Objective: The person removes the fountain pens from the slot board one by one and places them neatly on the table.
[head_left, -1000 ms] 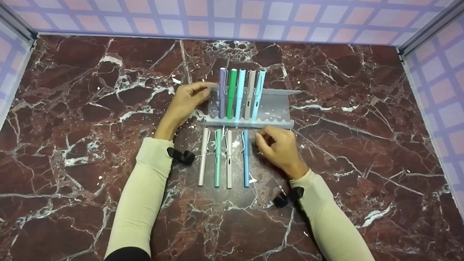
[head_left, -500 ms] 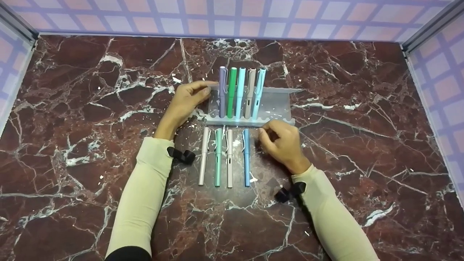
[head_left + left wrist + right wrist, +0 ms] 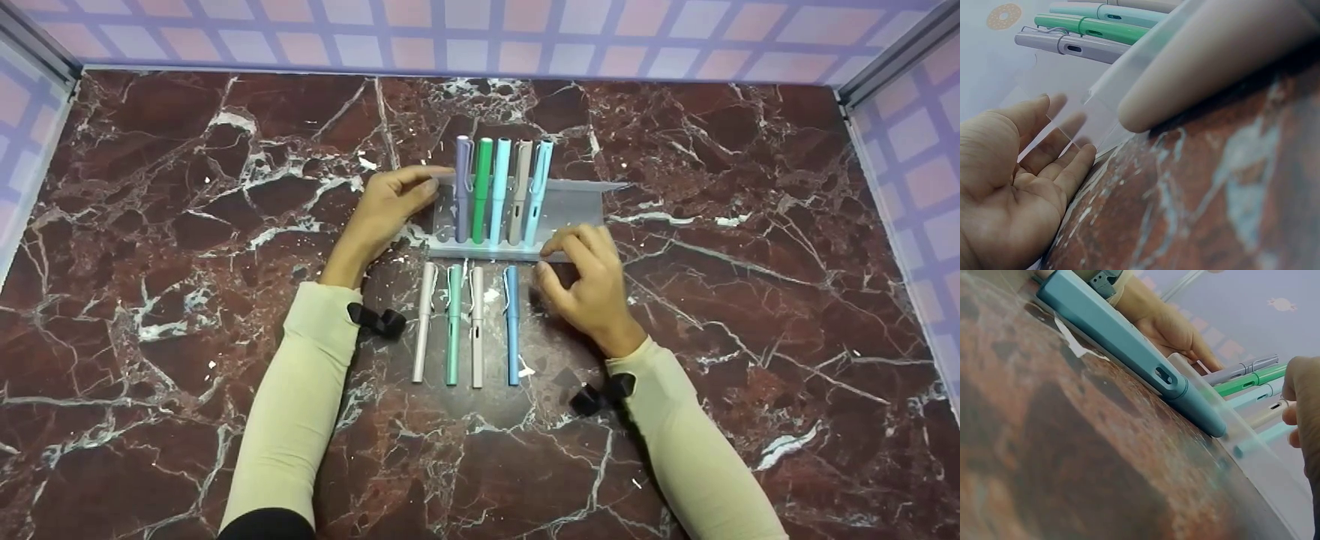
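Note:
A clear plastic pen stand (image 3: pixel 574 206) with a notched front ledge stands mid-table. Purple (image 3: pixel 461 195), green (image 3: pixel 481 195), light blue (image 3: pixel 499 195), taupe (image 3: pixel 519 195) and another light blue pen (image 3: pixel 538 195) lean in its left notches. My left hand (image 3: pixel 384 206) pinches the stand's left edge; the left wrist view shows fingers behind the clear panel. My right hand (image 3: pixel 589 281), fingers loosely curled and holding nothing, is at the ledge's right part; contact cannot be told. Left of it lies a blue pen (image 3: pixel 512 326), large in the right wrist view (image 3: pixel 1112 337).
In front of the stand, a pale pinkish pen (image 3: pixel 424 322), a mint green pen (image 3: pixel 454 326) and a light grey pen (image 3: pixel 477 330) lie in a row. The tabletop (image 3: pixel 225 420) is dark red marble pattern. Checkered panels (image 3: pixel 480 37) wall the back and sides.
My right hand has moved slightly forward, from beside the blue pen's cap up to the stand's ledge, its fingers a little less curled. The left hand keeps its hold on the stand.

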